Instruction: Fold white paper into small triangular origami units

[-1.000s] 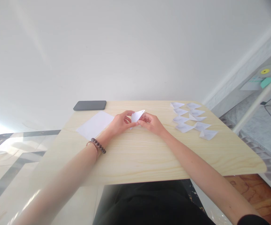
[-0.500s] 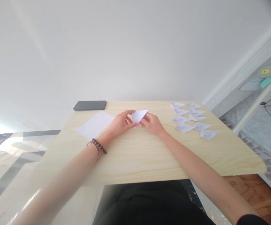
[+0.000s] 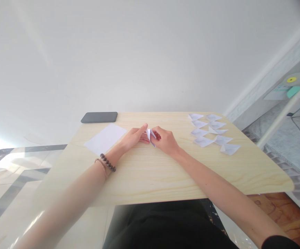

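A small folded white paper [image 3: 149, 134] stands up between my hands, just above the middle of the table, seen nearly edge-on with its flaps parted. My right hand [image 3: 167, 140] is closed on it from the right, fingers curled and partly hidden. On the other side, my left hand [image 3: 134, 137] has its fingers stretched out and its thumb raised apart from them; the fingertips lie against the paper's left side. A flat white sheet of paper [image 3: 104, 138] lies beside my left wrist, which wears a dark beaded bracelet [image 3: 108, 162].
Several folded white papers [image 3: 213, 129] lie in two columns on the table's right side. A dark phone [image 3: 99, 117] rests at the back left edge. The wooden table [image 3: 150, 180] meets a white wall [image 3: 150, 55] behind. A metal stand [image 3: 282, 114] is off to the right.
The folded paper has turned from broadside to nearly edge-on. My left thumb and fingers have straightened from their pinch, and my right hand has curled further round the paper.
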Action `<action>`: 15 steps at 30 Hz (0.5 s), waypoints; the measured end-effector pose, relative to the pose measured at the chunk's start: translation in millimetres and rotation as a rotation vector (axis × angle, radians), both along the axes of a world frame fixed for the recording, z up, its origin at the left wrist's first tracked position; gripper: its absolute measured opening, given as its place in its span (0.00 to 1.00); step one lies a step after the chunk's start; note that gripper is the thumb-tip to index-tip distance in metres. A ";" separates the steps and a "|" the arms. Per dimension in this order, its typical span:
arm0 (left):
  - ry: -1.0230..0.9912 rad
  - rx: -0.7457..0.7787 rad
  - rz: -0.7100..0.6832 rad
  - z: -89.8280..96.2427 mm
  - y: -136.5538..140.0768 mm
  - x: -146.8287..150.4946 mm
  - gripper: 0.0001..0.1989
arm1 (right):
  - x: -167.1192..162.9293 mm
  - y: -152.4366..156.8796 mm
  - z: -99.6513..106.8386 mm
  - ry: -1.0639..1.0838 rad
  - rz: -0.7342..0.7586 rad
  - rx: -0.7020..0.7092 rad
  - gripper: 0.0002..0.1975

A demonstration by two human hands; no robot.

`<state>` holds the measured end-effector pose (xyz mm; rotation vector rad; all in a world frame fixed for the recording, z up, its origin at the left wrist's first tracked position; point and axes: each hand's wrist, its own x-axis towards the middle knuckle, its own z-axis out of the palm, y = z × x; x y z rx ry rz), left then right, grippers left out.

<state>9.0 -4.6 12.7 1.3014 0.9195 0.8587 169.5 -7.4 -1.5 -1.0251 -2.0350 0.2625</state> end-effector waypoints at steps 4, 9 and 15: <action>-0.025 -0.030 -0.015 5.3 -0.9 -0.2 0.23 | -1.3 0.1 -1.3 -0.070 -0.017 0.052 0.05; 0.096 -0.007 0.033 3.8 0.3 -1.6 0.19 | 4.2 3.6 -1.1 0.003 -0.003 -0.054 0.04; 0.109 0.015 0.098 0.9 4.2 -5.1 0.20 | 10.9 6.8 1.7 0.063 0.151 -0.132 0.10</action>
